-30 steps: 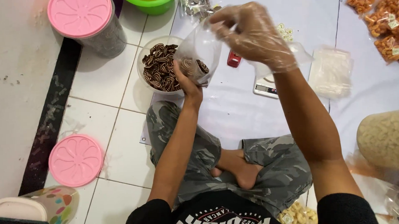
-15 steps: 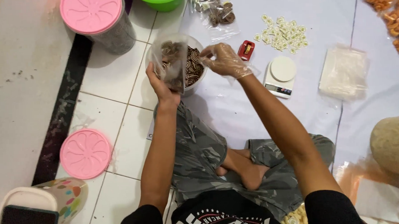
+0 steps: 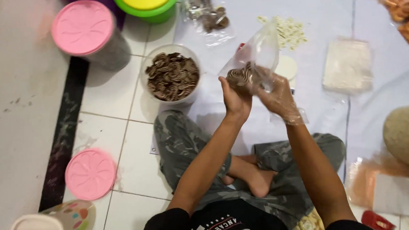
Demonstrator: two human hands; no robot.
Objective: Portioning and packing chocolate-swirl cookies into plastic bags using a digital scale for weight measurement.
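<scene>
- The person sits cross-legged on the tiled floor point(image 3: 124, 163) in camouflage trousers point(image 3: 187, 147), one bare foot point(image 3: 256, 179) tucked in at the middle of the lap.
- At about eight o'clock from the knees, a loose pink lid point(image 3: 90, 174) lies flat on the tiles, with a colourful patterned container point(image 3: 72, 219) just below it at the frame edge.
- Both arms reach up toward twelve o'clock. The left hand point(image 3: 235, 98) is bare; its fingers are curled and pressed around the bottom of a clear plastic bag point(image 3: 256, 54), gripping it from the left.
- The right hand point(image 3: 278, 96) wears a thin clear glove, and its fingers are pinching the same bag from the right, touching the left hand's load.
- Inside the bag, a small stack of brown swirl-patterned cookies point(image 3: 239, 75) sits at the bottom; the bag is lifted above a white plastic sheet point(image 3: 328, 15).
- At ten o'clock from the hands, near them, an open round tub point(image 3: 172, 77) is full of the same cookies.
- Further off at eleven o'clock stands a jar with a pink lid point(image 3: 83, 28) and a green and yellow container point(image 3: 148, 6).
- At two o'clock lie a flat pack of white bags point(image 3: 347, 65) and scattered pale pieces point(image 3: 290, 30).
</scene>
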